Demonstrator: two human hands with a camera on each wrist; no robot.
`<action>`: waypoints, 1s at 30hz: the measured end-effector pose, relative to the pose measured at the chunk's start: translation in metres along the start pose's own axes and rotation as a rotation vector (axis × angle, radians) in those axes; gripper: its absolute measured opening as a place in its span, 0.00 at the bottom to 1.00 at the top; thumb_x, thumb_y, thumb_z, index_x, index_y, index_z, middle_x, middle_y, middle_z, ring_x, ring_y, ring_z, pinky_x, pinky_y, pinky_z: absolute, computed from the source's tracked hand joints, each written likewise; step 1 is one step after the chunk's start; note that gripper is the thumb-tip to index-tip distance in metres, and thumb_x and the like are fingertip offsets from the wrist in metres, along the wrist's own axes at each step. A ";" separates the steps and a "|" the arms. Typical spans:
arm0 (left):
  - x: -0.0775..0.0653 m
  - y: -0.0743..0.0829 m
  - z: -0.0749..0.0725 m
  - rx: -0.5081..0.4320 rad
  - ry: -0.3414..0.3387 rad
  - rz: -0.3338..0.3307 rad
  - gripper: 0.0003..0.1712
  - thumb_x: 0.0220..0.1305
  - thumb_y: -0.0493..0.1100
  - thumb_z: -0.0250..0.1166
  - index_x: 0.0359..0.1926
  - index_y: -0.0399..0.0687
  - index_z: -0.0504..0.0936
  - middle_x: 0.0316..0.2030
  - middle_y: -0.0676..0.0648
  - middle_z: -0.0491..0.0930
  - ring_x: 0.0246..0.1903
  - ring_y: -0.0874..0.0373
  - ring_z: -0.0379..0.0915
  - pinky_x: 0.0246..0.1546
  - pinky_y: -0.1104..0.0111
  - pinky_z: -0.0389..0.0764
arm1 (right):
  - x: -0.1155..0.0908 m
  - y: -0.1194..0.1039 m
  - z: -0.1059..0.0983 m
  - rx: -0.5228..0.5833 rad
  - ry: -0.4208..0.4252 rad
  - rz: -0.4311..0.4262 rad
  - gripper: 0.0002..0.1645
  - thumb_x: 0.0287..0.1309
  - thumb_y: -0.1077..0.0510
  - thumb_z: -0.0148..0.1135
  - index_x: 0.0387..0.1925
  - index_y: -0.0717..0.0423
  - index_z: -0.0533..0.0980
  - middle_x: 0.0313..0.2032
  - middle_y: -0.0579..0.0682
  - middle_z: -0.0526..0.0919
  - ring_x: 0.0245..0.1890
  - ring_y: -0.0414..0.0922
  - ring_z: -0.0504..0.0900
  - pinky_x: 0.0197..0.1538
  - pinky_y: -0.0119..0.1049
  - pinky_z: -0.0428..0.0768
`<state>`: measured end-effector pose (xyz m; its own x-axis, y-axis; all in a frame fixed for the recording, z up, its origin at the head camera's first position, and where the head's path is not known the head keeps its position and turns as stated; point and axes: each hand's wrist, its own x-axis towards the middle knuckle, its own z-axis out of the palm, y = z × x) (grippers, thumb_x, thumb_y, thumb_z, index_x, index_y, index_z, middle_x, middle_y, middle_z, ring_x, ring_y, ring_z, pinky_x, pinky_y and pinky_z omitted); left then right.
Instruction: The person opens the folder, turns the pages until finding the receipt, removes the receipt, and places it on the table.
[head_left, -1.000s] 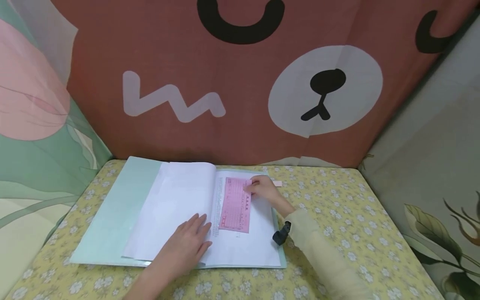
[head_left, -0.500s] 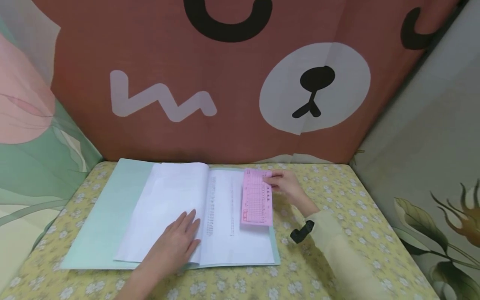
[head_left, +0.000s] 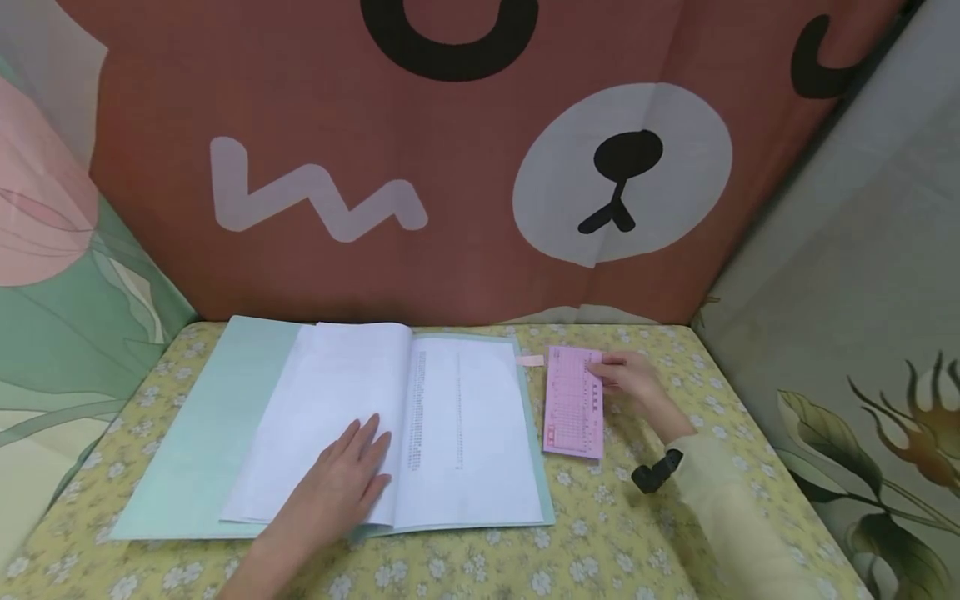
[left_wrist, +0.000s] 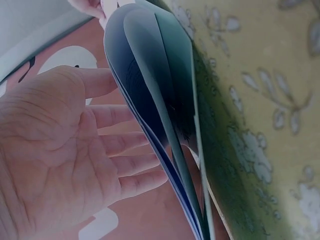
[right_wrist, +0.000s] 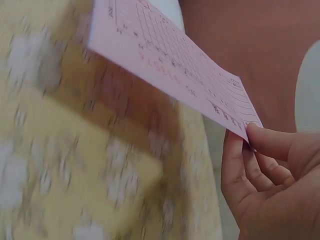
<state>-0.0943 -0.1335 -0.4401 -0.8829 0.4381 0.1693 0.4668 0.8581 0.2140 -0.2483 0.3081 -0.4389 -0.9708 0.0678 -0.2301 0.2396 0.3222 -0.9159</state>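
My right hand [head_left: 637, 383] pinches a pink printed slip [head_left: 573, 408] by its upper right edge, thumb on top and fingers beneath. In the right wrist view the slip [right_wrist: 170, 60] is raised off the tablecloth and casts a shadow on it. Left of it lies an open pale green folder [head_left: 180, 467] with white sheets. The right-hand page [head_left: 491, 433] carries columns of small print; the left page [head_left: 330, 383] looks blank. On the lower inner part of that left page rests my left hand [head_left: 341, 475], fingers straight. In the left wrist view its fingertips [left_wrist: 145, 182] touch the sheets.
A pale pink tab [head_left: 530, 361] sticks out from the folder's right edge. A yellow flowered tablecloth [head_left: 465, 567] covers the table. Behind stands a brown curtain [head_left: 480, 275] with a bear print, and a grey printed curtain [head_left: 862, 275] hangs at the right.
My right hand has lifted the pink slip off the right-hand page and carried it right, past the folder's edge. My left hand stays on the left page.
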 end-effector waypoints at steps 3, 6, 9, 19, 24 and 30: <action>0.000 -0.001 0.001 0.001 0.010 0.003 0.29 0.71 0.45 0.67 0.66 0.31 0.76 0.71 0.29 0.67 0.69 0.29 0.63 0.63 0.38 0.73 | 0.000 0.008 -0.010 -0.007 0.020 0.024 0.19 0.72 0.59 0.64 0.54 0.71 0.74 0.36 0.49 0.82 0.30 0.38 0.81 0.35 0.33 0.84; -0.001 -0.001 0.003 -0.004 0.008 0.000 0.29 0.71 0.44 0.67 0.66 0.31 0.76 0.71 0.29 0.67 0.69 0.29 0.64 0.62 0.38 0.73 | 0.002 0.017 -0.019 -0.005 0.046 0.051 0.19 0.72 0.60 0.64 0.55 0.72 0.73 0.36 0.48 0.81 0.29 0.37 0.81 0.33 0.31 0.83; -0.001 -0.002 0.004 -0.010 0.003 -0.002 0.29 0.71 0.44 0.67 0.66 0.31 0.76 0.71 0.29 0.67 0.69 0.29 0.64 0.62 0.37 0.73 | 0.003 0.026 -0.026 -0.019 0.072 0.073 0.23 0.72 0.60 0.64 0.59 0.73 0.73 0.36 0.49 0.82 0.29 0.37 0.82 0.33 0.30 0.83; -0.003 0.000 0.004 -0.003 -0.026 -0.014 0.29 0.72 0.45 0.66 0.68 0.33 0.76 0.72 0.30 0.66 0.69 0.29 0.63 0.63 0.38 0.73 | 0.007 0.042 -0.034 0.001 0.099 0.119 0.20 0.70 0.61 0.65 0.57 0.70 0.74 0.35 0.48 0.83 0.29 0.38 0.83 0.32 0.31 0.84; -0.004 0.000 0.004 -0.001 -0.027 -0.026 0.29 0.72 0.45 0.66 0.68 0.33 0.75 0.71 0.30 0.67 0.69 0.29 0.63 0.63 0.39 0.72 | 0.005 0.045 -0.034 -0.043 0.094 0.092 0.17 0.70 0.62 0.64 0.53 0.71 0.75 0.36 0.50 0.83 0.29 0.39 0.83 0.32 0.31 0.84; -0.005 0.001 0.004 0.007 -0.019 -0.029 0.30 0.71 0.46 0.67 0.67 0.33 0.76 0.71 0.30 0.68 0.69 0.30 0.65 0.62 0.38 0.73 | 0.004 0.048 -0.030 -0.316 0.146 -0.075 0.10 0.66 0.64 0.66 0.41 0.71 0.79 0.31 0.52 0.82 0.26 0.40 0.77 0.26 0.31 0.77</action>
<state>-0.0897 -0.1339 -0.4445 -0.8970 0.4176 0.1451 0.4404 0.8724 0.2120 -0.2409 0.3523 -0.4733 -0.9825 0.1599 -0.0958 0.1743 0.6062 -0.7760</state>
